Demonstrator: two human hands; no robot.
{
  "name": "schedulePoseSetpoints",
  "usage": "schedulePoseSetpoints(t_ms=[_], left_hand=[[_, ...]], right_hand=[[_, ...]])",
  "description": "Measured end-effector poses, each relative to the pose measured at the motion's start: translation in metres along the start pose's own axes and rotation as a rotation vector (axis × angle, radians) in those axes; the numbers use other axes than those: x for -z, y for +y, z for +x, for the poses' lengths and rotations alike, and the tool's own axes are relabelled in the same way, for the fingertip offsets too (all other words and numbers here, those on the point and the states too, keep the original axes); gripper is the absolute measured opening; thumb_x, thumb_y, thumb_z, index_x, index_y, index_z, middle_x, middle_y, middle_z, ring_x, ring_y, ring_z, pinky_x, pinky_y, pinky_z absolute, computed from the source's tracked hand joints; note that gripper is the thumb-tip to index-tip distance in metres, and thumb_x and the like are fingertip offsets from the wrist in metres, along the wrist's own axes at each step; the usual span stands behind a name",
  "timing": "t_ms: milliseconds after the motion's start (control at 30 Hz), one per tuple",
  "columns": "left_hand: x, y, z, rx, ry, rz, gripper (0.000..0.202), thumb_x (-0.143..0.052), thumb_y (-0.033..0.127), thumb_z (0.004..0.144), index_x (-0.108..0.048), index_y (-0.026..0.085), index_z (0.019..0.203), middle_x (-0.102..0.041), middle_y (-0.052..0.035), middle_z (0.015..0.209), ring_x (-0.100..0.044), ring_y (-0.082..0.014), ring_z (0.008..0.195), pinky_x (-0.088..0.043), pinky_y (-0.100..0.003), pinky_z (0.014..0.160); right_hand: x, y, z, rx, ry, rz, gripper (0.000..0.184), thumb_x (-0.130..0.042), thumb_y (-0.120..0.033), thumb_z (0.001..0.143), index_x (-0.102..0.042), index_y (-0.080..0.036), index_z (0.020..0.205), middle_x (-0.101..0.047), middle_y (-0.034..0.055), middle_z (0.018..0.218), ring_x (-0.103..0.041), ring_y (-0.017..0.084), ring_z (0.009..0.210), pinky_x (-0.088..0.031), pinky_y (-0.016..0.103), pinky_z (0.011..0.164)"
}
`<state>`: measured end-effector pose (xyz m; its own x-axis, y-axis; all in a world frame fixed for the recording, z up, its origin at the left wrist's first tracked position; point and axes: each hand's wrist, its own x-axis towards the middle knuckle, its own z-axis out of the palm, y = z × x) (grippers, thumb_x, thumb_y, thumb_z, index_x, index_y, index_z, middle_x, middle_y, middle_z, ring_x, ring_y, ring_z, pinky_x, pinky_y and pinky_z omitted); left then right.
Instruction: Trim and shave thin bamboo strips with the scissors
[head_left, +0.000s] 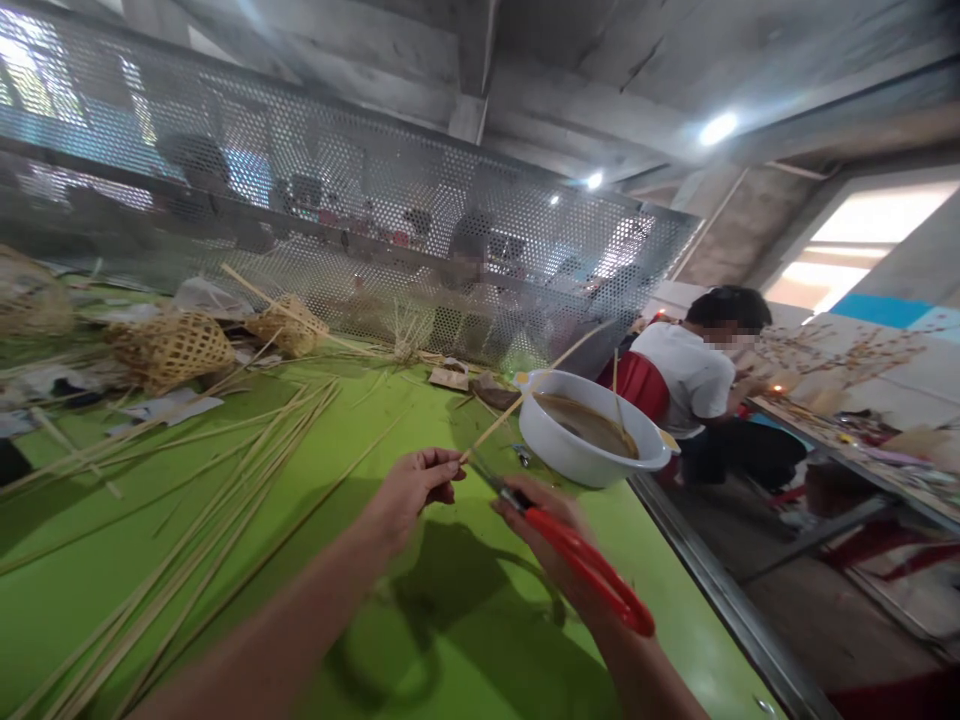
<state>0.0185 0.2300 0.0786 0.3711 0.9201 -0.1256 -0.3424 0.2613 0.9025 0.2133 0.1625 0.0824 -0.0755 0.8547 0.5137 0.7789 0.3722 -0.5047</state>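
My left hand pinches the near end of a thin bamboo strip that runs up and to the right over the white basin. My right hand is closed on red-handled scissors, whose blades point at the strip just beside my left fingers. Both hands hover above the green table. The white basin holds brown liquid and stands close behind the hands, near the table's right edge.
Long bamboo strips lie spread over the table's left side. Woven baskets and scraps sit at the back by a perforated metal screen. A person in a white shirt works at another table to the right.
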Motion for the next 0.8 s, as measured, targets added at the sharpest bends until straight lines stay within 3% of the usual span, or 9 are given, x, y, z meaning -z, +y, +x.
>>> schedulePoseSetpoints(t_ms=[100,167,467,667,800], left_hand=[[0.0,0.0,0.001,-0.016,-0.036,-0.055,0.019,-0.072,0.018,0.07,-0.064,0.013,0.087,-0.066,-0.0004,0.073,-0.055,-0.0049,0.051,-0.047,-0.019,0.057],[0.0,-0.001,0.0,-0.04,-0.062,-0.088,0.021,-0.073,0.02,0.071,-0.062,0.014,0.087,-0.066,-0.0005,0.075,-0.058,-0.0064,0.056,-0.05,-0.021,0.06],[-0.009,0.002,-0.007,-0.123,-0.185,0.029,0.029,-0.072,0.034,0.073,-0.051,0.017,0.082,-0.07,-0.0033,0.079,-0.066,-0.0131,0.066,-0.05,-0.027,0.066],[-0.009,0.0,-0.002,-0.208,-0.121,0.193,0.025,-0.067,0.035,0.075,-0.048,0.019,0.079,-0.061,0.0021,0.069,-0.064,-0.0142,0.066,-0.047,-0.025,0.06],[-0.012,-0.004,-0.003,-0.296,-0.089,0.342,0.016,-0.062,0.03,0.078,-0.052,0.019,0.081,-0.059,0.0014,0.075,-0.059,-0.0128,0.068,-0.046,-0.024,0.061]], right_hand=[[0.005,0.001,0.003,-0.126,0.189,0.031,0.032,-0.058,-0.048,0.083,-0.065,-0.02,0.096,-0.066,0.0023,0.077,-0.06,0.019,0.065,-0.047,0.029,0.062],[0.007,-0.001,0.006,-0.21,0.231,0.133,0.03,-0.059,-0.047,0.083,-0.063,-0.02,0.095,-0.062,-0.0007,0.07,-0.057,0.016,0.06,-0.045,0.027,0.058],[-0.008,-0.032,0.021,-0.243,0.116,0.552,0.026,-0.059,-0.044,0.082,-0.066,-0.02,0.092,-0.067,0.0036,0.085,-0.058,0.015,0.062,-0.048,0.026,0.053],[-0.021,-0.045,0.022,-0.262,0.106,0.66,0.03,-0.06,-0.045,0.081,-0.066,-0.019,0.093,-0.068,0.0041,0.085,-0.06,0.016,0.065,-0.049,0.026,0.056],[-0.028,-0.046,0.019,-0.266,0.104,0.711,0.027,-0.057,-0.044,0.083,-0.067,-0.019,0.09,-0.067,0.0035,0.079,-0.062,0.018,0.07,-0.05,0.027,0.058]])
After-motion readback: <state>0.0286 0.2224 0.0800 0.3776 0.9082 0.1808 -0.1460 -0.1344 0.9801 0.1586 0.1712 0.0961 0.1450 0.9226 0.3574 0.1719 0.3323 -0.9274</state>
